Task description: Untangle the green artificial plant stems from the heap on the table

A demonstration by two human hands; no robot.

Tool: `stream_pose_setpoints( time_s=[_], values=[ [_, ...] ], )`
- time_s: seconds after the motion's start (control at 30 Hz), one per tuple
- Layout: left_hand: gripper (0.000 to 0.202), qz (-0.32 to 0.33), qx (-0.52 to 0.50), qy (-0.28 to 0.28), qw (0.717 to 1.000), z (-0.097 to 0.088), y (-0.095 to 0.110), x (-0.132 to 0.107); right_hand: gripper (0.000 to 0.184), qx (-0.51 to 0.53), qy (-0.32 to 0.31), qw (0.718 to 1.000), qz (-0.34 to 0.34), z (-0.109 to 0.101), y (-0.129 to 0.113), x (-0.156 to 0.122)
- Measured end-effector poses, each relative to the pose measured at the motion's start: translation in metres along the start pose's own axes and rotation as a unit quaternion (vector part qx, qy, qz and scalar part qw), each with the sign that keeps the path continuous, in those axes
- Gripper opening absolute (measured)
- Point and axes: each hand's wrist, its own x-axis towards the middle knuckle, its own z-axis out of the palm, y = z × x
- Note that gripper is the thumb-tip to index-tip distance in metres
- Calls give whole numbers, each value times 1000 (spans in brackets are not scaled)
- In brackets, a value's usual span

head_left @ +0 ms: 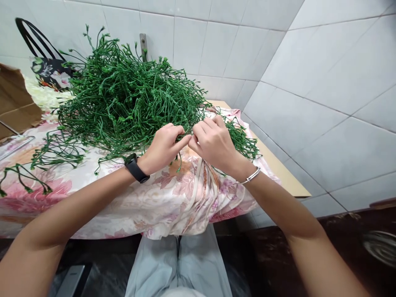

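Note:
A large heap of green plastic flower stems (123, 95) with small branching tips lies on the cloth-covered table, just beyond my hands. My left hand (163, 146), with a black band on its wrist, is closed in a pinch on a green stem (179, 161), part of which hangs below the fingers. Against its thumb tip, my right hand (213, 142) is closed too, knuckles up. Its curled fingers pinch at the same spot, where a bit of green shows between the hands; most of what they hold is hidden. Thin pale and brown strands (202, 181) trail under my right wrist.
A floral tablecloth (133, 210) drapes over the table edge above my knees. More stems (244, 140) lie at the right. On the left are loose stems (58, 152), white flowers (49, 101), brown paper (15, 99) and a floral bag (51, 72). Tiled walls stand behind and right.

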Motion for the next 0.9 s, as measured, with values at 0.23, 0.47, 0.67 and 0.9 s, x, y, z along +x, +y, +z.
stream_pose_setpoints(
  time_s=[0.23,0.47,0.67,0.9],
  values=[
    [29,-3,-13,40,999,0,2,-2,35,-54,34,997,44,-2,-15,-3],
    [29,-6,-5,25,1000,0,3,-5,36,-41,25,996,81,-2,-25,-7],
    [28,3,19,27,999,1,3,-6,34,-32,15,994,103,-1,-30,-7],
    [26,11,26,57,998,2,5,-6,36,-30,37,993,108,-1,-27,-5]
  ],
)
